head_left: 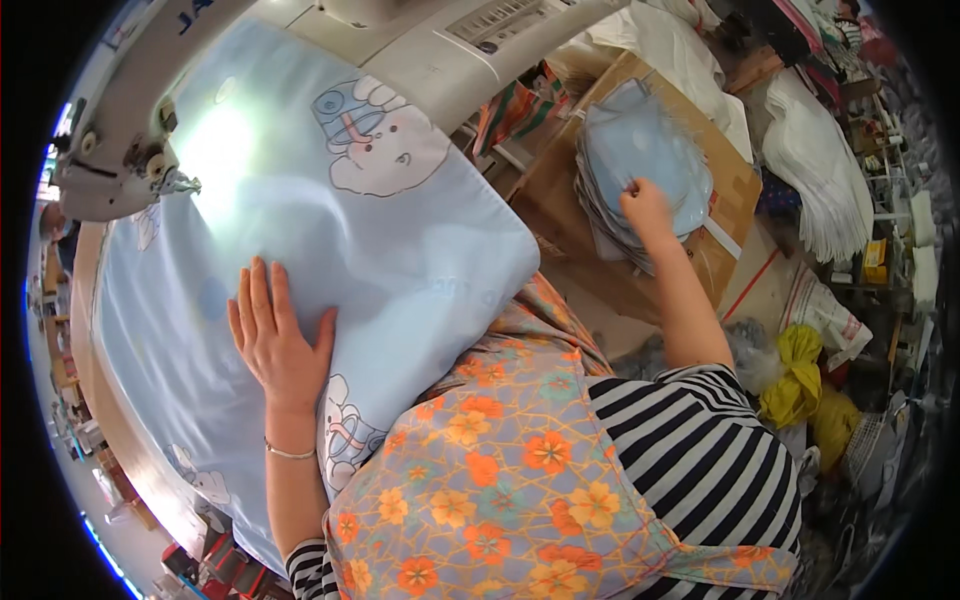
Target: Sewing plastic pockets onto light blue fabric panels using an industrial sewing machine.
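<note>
My left hand (264,335) lies flat, fingers stretched, on a large light-blue cloth (400,260) printed with white cartoon animals. The cloth is spread over the sewing machine table, under the machine's lit needle area, and its near part hangs toward my lap. Off to the right, my right hand (645,210) is closed on the edge of a light-blue fabric piece (650,140) with a rounded outline. That piece is on top of a stack of similar pieces on brown cardboard (740,190). The top of the stack looks blurred by motion.
The sewing machine head (110,170) rises at the left, with its arm (430,50) crossing the top. White cloth bundles (815,160) hang at the far right, above yellow plastic bags (797,375) on the floor. My floral apron (490,480) fills the lower middle.
</note>
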The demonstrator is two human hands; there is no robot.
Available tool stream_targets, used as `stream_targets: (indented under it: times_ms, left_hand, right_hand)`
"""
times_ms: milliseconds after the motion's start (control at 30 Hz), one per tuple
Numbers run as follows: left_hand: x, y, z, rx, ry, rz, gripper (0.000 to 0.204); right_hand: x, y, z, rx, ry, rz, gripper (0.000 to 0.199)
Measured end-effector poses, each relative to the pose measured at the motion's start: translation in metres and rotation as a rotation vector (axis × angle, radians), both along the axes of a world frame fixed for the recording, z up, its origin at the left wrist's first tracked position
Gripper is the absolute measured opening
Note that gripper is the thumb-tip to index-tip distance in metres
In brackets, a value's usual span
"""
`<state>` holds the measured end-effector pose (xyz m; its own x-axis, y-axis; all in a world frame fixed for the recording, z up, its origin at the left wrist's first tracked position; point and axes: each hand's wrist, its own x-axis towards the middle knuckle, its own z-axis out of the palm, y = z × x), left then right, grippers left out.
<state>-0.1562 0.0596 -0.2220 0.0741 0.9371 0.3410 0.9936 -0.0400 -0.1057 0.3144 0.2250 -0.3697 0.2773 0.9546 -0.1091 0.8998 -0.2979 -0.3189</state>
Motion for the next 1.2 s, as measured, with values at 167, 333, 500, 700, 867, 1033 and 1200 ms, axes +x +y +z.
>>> stream_targets:
  times_ms: [167, 333, 500, 700, 867, 1033, 1200]
  left_hand:
    - [-0.001, -0.009, 0.003, -0.064, -0.074, 0.016, 0.084]
    - [0.003, 0.002, 0.024, -0.059, -0.452, -0.103, 0.07]
    - [-0.024, -0.011, 0.037, 0.078, -1.506, 0.016, 0.038]
    - [-0.097, -0.071, 0.051, -0.073, -0.474, 0.804, 0.038]
    - [-0.102, -0.016, 0.048, 0.331, -0.149, 0.27, 0.046]
    - [-0.089, 0.05, 0.043, -0.081, -0.649, 0.364, 0.025]
    - [-0.079, 0.045, 0.034, 0.108, -0.868, 0.211, 0.016]
  right_hand:
    - [-0.03, 0.032, 0.083, 0.412, 0.187, 0.174, 0.025]
    - [-0.16, 0.004, 0.213, 0.389, 0.791, 0.598, 0.009]
    - [-0.318, -0.085, 0.24, 0.058, 0.706, 1.542, 0.02]
    - [-0.35, -0.057, 0.17, 0.467, 0.393, 1.494, 0.038]
    - [-0.359, -0.088, 0.159, 0.494, 0.291, 1.561, 0.039]
    - [-0.36, -0.088, 0.17, 0.506, 0.357, 1.607, 0.036]
    - [-0.385, -0.038, 0.173, 0.344, 0.74, 1.259, 0.023]
